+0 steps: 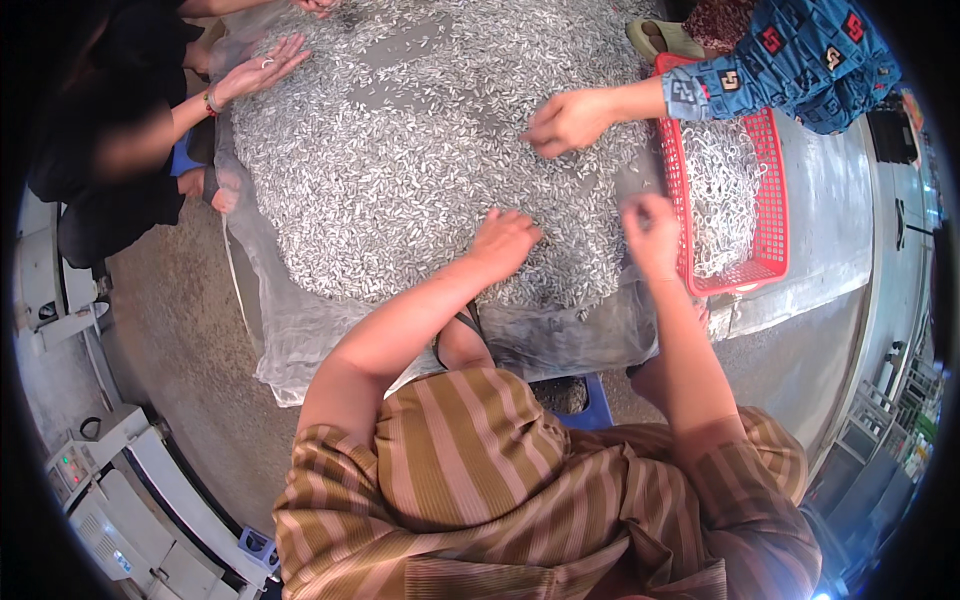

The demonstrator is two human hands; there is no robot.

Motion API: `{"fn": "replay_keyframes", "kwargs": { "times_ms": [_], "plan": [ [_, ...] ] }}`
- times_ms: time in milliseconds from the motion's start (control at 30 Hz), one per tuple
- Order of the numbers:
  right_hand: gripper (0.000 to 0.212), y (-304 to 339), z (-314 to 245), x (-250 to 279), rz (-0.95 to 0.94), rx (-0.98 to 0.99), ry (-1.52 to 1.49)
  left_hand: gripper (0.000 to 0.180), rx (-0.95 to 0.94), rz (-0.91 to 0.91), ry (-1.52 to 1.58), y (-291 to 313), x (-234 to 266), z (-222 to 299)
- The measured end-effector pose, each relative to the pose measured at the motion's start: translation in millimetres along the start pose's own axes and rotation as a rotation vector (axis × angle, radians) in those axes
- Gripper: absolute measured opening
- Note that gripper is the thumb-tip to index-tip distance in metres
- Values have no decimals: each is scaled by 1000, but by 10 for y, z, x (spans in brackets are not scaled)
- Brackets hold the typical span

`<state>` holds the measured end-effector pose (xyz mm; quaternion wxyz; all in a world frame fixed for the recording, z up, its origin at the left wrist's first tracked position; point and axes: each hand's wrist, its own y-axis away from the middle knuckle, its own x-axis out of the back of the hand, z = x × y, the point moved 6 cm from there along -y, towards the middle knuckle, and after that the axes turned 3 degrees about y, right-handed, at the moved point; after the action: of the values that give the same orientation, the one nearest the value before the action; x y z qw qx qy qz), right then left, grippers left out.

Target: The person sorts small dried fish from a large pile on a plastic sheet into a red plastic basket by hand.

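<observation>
A broad heap of small silvery-white slender pieces [370,200] covers a clear plastic sheet in front of me; they are too small to name. My left hand [505,243] rests palm down at the heap's near side, its fingers loosely stretched out over the pieces. Close to the red plastic basket's left side, my right hand [652,235] is raised with fingers curled in and smeared by motion. Whatever lies between those fingertips does not show. White curved hooks [718,190] fill much of the red basket [778,225].
A co-worker's hand [572,122] in a blue patterned sleeve reaches over the heap from the right. Another person's palm [265,68] at far left holds a small white curved piece. Green slippers [665,38] lie beyond the basket. A blue stool [592,402] shows below me.
</observation>
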<state>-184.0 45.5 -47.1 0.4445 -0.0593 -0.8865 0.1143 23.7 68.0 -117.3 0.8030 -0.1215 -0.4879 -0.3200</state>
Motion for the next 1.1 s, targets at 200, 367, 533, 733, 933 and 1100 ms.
{"fn": "replay_keyframes", "kwargs": {
  "times_ms": [200, 367, 533, 733, 933, 1100],
  "plan": [
    [24, 395, -417, -644, -652, -216, -225, 21, 109, -11, 512, 21, 238, -90],
    [21, 446, -292, -700, -685, -293, -254, 35, 114, 44, 744, -66, 312, 92],
    [21, 181, 106, -294, -428, -356, -212, 41, -260, 63, -28, -137, 74, 423],
    [30, 123, 429, -202, -460, -458, -285, 37, -371, -170, -199, -188, -161, 441],
    [23, 120, 537, -52, -376, -689, -592, 26, 110, 123, -350, -173, 450, -589],
    [21, 97, 727, 36, -91, -688, -590, 22, 113, 245, -232, -86, 499, -270]
  ]
}}
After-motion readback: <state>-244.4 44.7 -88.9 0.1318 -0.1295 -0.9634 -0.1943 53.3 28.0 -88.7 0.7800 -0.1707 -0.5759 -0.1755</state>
